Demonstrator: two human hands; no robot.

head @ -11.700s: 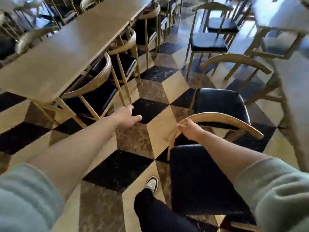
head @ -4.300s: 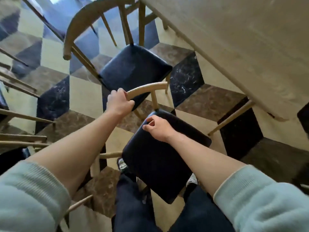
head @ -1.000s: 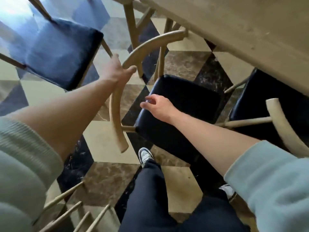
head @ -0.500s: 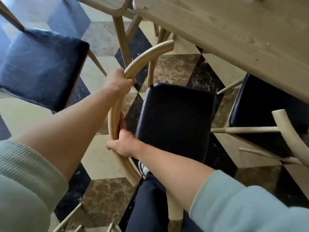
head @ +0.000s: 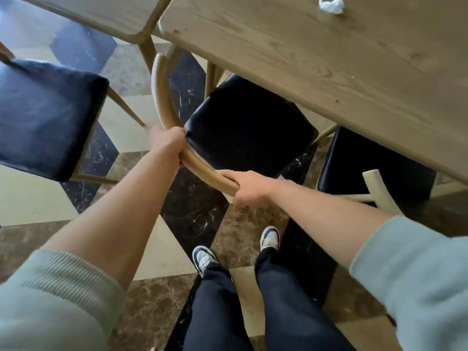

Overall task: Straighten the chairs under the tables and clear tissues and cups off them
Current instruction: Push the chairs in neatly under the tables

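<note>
A wooden chair with a black seat (head: 249,127) stands in front of me, its seat partly under the wooden table (head: 316,59). My left hand (head: 167,141) is shut on the chair's curved backrest (head: 162,97) at its middle. My right hand (head: 249,187) is shut on the same backrest near its right end. A crumpled white tissue (head: 331,6) lies on the table top at the far right.
A second black-seated chair (head: 48,117) stands out in the aisle to the left. A third chair (head: 374,163) sits under the table on the right. Another table (head: 96,13) adjoins at the top left. My feet (head: 203,258) stand on the chequered marble floor.
The chair has slid further under the table. My right hand has moved along the backrest to its right end, and my left hand now grips lower on the curve. The tissue has come into view.
</note>
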